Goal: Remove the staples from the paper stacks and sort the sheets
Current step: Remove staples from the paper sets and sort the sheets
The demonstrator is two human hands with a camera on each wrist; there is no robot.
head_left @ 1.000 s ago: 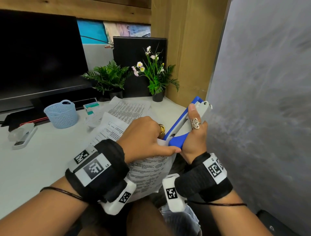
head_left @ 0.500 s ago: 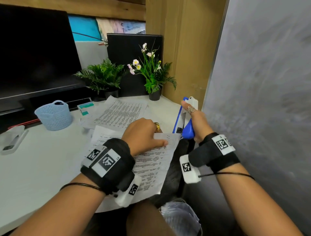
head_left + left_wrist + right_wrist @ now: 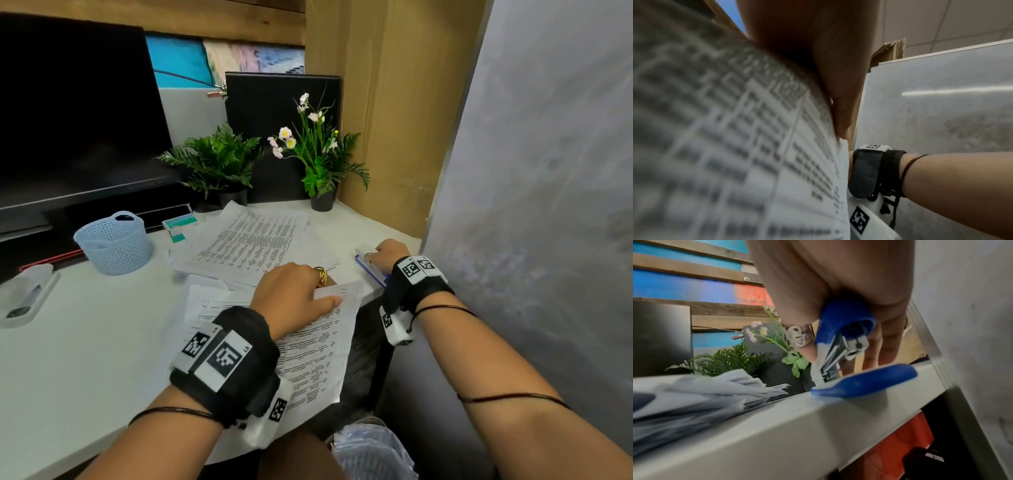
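A printed paper stack (image 3: 318, 349) lies at the desk's front edge and hangs over it. My left hand (image 3: 308, 291) holds its far end, thumb flat on top and fingers curled out of sight behind; the left wrist view shows the thumb (image 3: 838, 97) against the bowed sheet (image 3: 735, 146). My right hand (image 3: 376, 251) grips a blue and white stapler (image 3: 368, 265) at the desk's right edge. In the right wrist view the stapler (image 3: 863, 382) has its base on the desk (image 3: 777, 426), with my fingers round its top. A second spread of printed sheets (image 3: 253, 243) lies further back.
A pale blue basket (image 3: 114, 241), small staple boxes (image 3: 178, 224) and a white stapler (image 3: 25, 294) sit on the left. Two potted plants (image 3: 219, 164) (image 3: 318, 154) and a monitor (image 3: 75, 113) stand at the back. A whiteboard (image 3: 531, 171) walls the right side.
My right hand has carried the stapler away from the paper's corner and down onto the desk's right edge. The left hand has lowered the paper stack onto the desk.
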